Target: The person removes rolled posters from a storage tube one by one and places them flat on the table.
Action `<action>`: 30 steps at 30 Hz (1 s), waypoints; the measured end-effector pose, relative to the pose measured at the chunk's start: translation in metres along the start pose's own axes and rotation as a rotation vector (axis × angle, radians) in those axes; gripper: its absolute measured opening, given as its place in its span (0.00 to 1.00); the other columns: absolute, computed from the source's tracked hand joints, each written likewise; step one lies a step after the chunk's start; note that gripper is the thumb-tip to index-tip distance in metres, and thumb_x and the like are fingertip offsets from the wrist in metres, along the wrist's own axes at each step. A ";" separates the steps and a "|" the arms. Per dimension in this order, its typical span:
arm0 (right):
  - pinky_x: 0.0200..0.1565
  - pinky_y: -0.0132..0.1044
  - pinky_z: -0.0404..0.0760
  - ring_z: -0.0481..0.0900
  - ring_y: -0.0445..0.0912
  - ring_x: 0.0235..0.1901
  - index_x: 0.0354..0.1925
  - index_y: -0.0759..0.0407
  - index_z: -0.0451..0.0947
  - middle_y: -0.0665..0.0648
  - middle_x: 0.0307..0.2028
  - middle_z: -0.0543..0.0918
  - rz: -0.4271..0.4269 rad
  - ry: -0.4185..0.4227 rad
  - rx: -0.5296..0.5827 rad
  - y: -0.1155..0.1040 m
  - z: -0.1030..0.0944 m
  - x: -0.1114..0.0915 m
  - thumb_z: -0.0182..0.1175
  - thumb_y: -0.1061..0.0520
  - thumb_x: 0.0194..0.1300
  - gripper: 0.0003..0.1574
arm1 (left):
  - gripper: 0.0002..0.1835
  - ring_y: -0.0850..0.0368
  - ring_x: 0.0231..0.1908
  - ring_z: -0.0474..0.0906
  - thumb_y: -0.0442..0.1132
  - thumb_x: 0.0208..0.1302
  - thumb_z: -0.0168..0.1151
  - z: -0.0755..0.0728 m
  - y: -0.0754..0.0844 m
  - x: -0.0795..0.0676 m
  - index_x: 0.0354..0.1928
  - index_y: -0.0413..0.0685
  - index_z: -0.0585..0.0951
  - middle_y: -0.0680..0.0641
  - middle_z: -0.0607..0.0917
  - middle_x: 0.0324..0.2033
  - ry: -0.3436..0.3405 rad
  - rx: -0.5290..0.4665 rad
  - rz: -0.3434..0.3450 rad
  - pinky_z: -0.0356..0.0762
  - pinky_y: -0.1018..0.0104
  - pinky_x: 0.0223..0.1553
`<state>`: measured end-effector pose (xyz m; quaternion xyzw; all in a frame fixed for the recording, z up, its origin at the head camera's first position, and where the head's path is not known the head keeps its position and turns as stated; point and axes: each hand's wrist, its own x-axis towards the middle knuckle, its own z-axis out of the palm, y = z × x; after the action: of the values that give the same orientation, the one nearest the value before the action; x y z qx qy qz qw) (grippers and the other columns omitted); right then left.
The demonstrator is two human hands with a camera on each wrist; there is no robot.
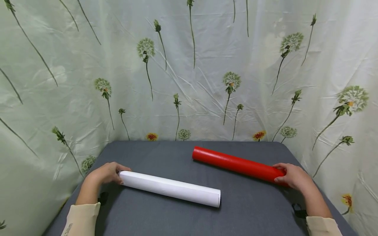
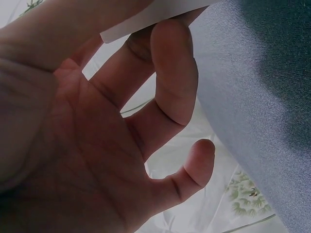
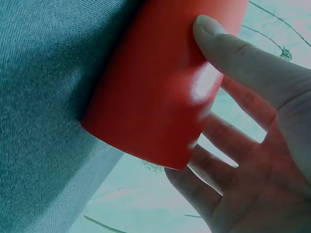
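Observation:
A white paper roll (image 1: 171, 189) lies slantwise on the dark grey table, its right end nearer to me. My left hand (image 1: 107, 172) holds its left end, thumb on the near side and fingers over the far side. In the left wrist view only a corner of the white roll (image 2: 131, 26) shows between thumb and fingers; the little finger stands free. Farther back and to the right lies a glossy red roll (image 1: 236, 164). The right hand (image 1: 295, 177) grips its right end, thumb on one side of the red roll (image 3: 150, 82) and fingers round the other.
The grey table (image 1: 165, 219) has rounded back corners. A pale curtain (image 1: 200, 98) printed with dandelions hangs behind it and along both sides. Dark straps circle both wrists, below cream sleeves (image 1: 81, 219).

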<state>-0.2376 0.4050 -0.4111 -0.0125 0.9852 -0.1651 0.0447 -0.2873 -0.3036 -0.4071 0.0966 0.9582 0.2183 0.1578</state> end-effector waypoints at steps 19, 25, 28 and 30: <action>0.49 0.64 0.80 0.78 0.70 0.56 0.68 0.59 0.78 0.78 0.62 0.79 -0.019 0.041 -0.046 -0.034 0.014 0.051 0.75 0.51 0.62 0.39 | 0.33 0.52 0.43 0.79 0.33 0.51 0.83 0.002 0.008 0.002 0.63 0.47 0.86 0.36 0.88 0.55 -0.009 -0.006 -0.005 0.77 0.59 0.42; 0.49 0.65 0.81 0.78 0.71 0.56 0.69 0.57 0.78 0.77 0.63 0.79 -0.026 0.041 -0.052 -0.045 0.019 0.068 0.75 0.50 0.62 0.39 | 0.33 0.51 0.44 0.79 0.34 0.51 0.83 0.002 0.011 0.002 0.63 0.48 0.87 0.36 0.88 0.55 -0.020 -0.006 -0.006 0.77 0.58 0.44; 0.49 0.65 0.81 0.79 0.70 0.57 0.69 0.56 0.78 0.76 0.63 0.79 -0.032 0.047 -0.054 -0.049 0.022 0.074 0.75 0.51 0.62 0.38 | 0.34 0.51 0.45 0.79 0.33 0.51 0.82 0.004 0.012 0.003 0.64 0.46 0.86 0.35 0.87 0.57 -0.021 -0.005 -0.002 0.78 0.57 0.45; 0.50 0.65 0.81 0.79 0.70 0.57 0.68 0.56 0.78 0.75 0.63 0.79 -0.041 0.052 -0.056 -0.052 0.024 0.078 0.75 0.51 0.63 0.38 | 0.34 0.52 0.44 0.79 0.33 0.50 0.82 0.006 0.013 0.004 0.63 0.46 0.86 0.35 0.87 0.57 -0.015 -0.010 -0.003 0.78 0.58 0.44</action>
<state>-0.3122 0.3449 -0.4228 -0.0294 0.9898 -0.1386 0.0153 -0.2877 -0.2892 -0.4072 0.0959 0.9560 0.2221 0.1659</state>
